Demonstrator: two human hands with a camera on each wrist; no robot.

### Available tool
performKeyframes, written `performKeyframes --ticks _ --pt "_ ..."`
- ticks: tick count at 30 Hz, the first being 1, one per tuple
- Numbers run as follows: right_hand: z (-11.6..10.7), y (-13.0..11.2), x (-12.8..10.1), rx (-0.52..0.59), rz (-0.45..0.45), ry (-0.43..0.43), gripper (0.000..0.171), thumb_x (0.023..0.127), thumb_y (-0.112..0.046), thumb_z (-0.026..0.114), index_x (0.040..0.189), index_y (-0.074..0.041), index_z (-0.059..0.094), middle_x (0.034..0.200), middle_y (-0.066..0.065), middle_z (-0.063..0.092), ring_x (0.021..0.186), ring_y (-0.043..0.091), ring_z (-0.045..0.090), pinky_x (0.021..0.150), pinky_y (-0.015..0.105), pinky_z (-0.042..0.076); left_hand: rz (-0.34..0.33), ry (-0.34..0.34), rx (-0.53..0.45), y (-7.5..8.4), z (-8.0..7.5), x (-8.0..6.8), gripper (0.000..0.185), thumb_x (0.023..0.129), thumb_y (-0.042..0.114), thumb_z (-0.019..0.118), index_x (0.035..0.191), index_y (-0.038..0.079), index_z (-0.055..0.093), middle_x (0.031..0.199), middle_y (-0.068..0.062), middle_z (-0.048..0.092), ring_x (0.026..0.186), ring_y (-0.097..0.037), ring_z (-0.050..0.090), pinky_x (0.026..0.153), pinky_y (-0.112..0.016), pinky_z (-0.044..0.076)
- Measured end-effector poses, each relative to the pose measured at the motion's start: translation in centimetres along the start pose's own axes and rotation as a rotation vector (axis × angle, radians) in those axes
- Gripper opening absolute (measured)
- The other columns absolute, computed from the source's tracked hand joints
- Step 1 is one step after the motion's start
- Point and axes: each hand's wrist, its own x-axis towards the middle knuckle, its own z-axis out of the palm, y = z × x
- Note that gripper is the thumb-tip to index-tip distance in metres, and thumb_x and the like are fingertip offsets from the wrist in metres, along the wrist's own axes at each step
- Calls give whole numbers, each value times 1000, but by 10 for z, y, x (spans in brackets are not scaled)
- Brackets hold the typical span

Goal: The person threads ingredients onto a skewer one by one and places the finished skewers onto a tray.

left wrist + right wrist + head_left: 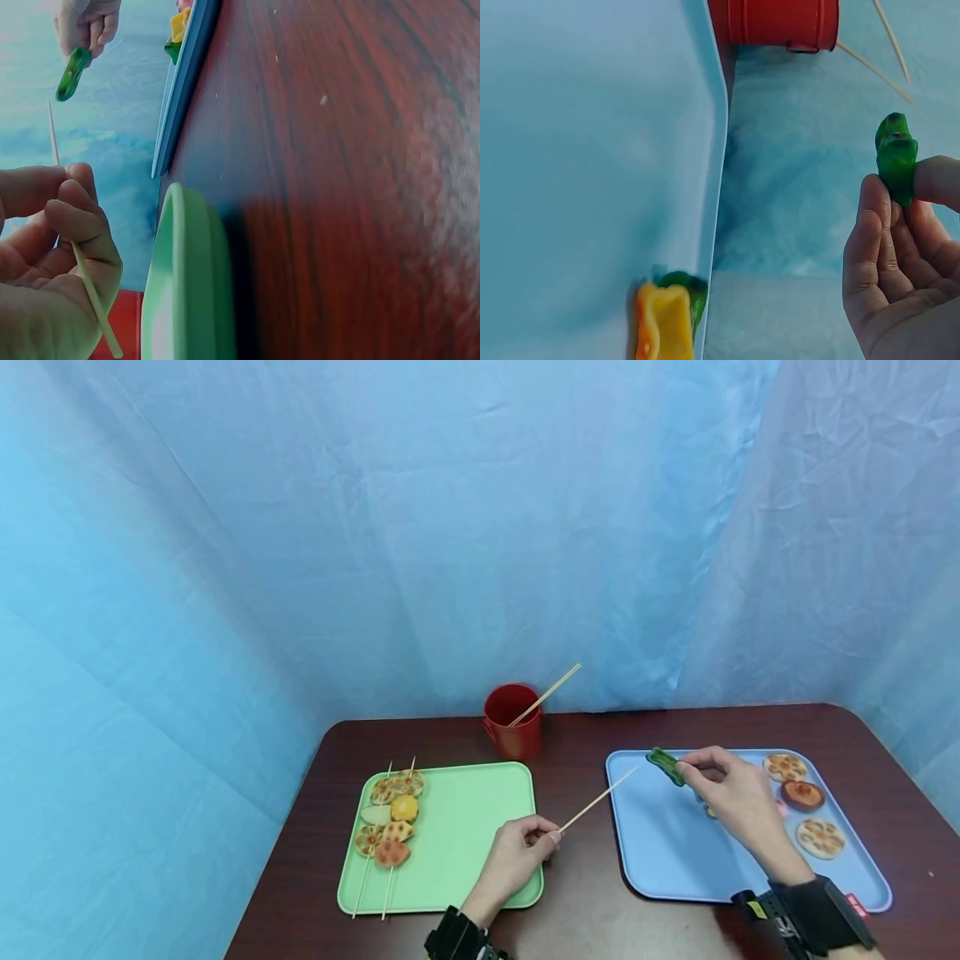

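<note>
green pepper slice (666, 766) pinched aloft, bare skewer (597, 799) angled

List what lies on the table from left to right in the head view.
Filled skewers → green tray → left hand holding bare skewer → green pepper piece → right hand → lotus root slices on blue tray.

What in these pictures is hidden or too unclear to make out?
- Head view: the right hand covers some pieces on the blue tray; what they are cannot be told.
- Head view: the inside of the red cup is hidden by its wall; only one stick shows.
- Left wrist view: the skewer is partly hidden by the left hand's fingers.
- Right wrist view: the yellow piece is cut off by the bottom edge.
- Left wrist view: the green piece is blurred.
</note>
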Motion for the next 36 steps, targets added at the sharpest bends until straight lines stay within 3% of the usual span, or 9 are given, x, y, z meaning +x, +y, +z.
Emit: performKeyframes --ticks 5,16,25,36 --pt "7 -7 1 21 -4 14 18 99 -24 72 103 -7 73 93 10 75 77 2 66 58 22 51 -9 -31 11 -3 3 0 13 97 10 70 97 -1 76 75 -14 70 60 -24 64 53 -19 46" --pt "14 -12 1 32 13 16 20 100 -26 71 105 -6 71 95 9 74 81 15 69 64 17 51 -21 -31 7 -3 6 2 12 97 9 70 98 -1 76 75 -14 70 59 -22 64 52 -20 48" --pt "17 -12 -1 47 -36 31 16 100 -22 70 106 -8 72 94 7 74 79 -1 65 66 13 50 -38 -27 -8 -4 8 1 13 97 9 69 99 -3 76 76 -13 70 60 -21 63 51 -21 48" --pt "19 -12 -2 70 -63 41 14 99 -19 72 106 -8 73 94 6 74 80 -1 66 68 9 49 -58 -28 3 -4 11 2 14 97 10 69 98 -2 76 75 -8 70 60 -16 62 53 -20 47"
